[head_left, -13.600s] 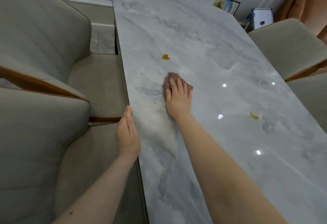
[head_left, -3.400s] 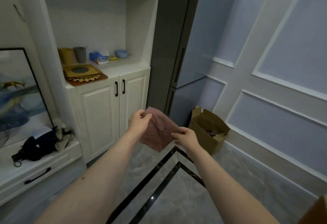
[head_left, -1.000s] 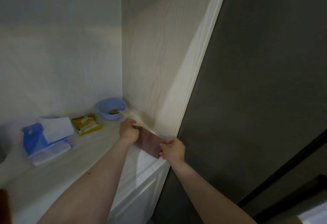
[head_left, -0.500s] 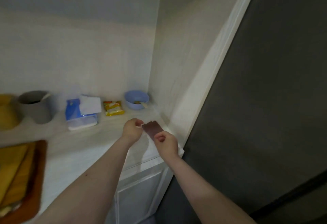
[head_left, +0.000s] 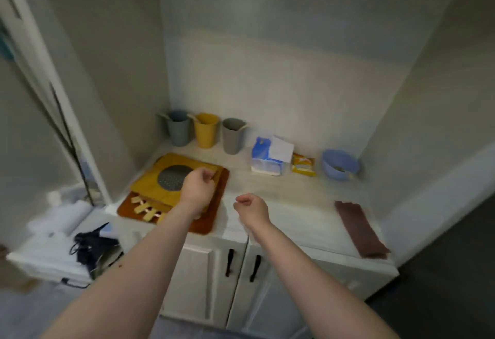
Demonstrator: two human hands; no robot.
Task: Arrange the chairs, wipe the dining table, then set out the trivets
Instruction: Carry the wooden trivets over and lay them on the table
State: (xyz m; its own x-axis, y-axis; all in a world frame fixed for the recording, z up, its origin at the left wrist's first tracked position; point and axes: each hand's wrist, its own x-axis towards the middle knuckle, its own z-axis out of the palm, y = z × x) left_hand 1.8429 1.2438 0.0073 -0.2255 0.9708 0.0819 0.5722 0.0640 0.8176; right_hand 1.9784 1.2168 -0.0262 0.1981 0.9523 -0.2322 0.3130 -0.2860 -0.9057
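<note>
Trivet step in hand. Wiping looks done, judging by the folded brown cloth (head_left: pixel 360 228) lying flat at the right end of the countertop (head_left: pixel 284 199), free of both hands.

My left hand (head_left: pixel 197 188) is over the trivet stack (head_left: pixel 171 177), fingers curled at the right edge of the top trivet, a yellow-wood square with a grey perforated disc in the middle. The frame is smeared, so I cannot tell whether it grips the edge or only touches it. My right hand (head_left: pixel 250 208) hangs above bare counter just right of the stack, fingers loosely curled, holding nothing.

The stack sits on a reddish-brown tray (head_left: pixel 211 218) at the counter's left. A slatted wooden trivet pokes out underneath at the near side.

Next move, as I judge it: get a firm pinch on the top trivet, bring the right hand in to steady the lower ones, then lift.

Containers along the back wall:
- blue-grey cup (head_left: pixel 179 131), yellow cup (head_left: pixel 205 133), grey cup (head_left: pixel 233 135), each apparently with a stick-like utensil in it
- blue tissue pack (head_left: pixel 266 160), one sheet sticking up
- blue bowl (head_left: pixel 339 164), small dark bits inside, unidentifiable
- yellow snack packet (head_left: pixel 303 167) between pack and bowl
</note>
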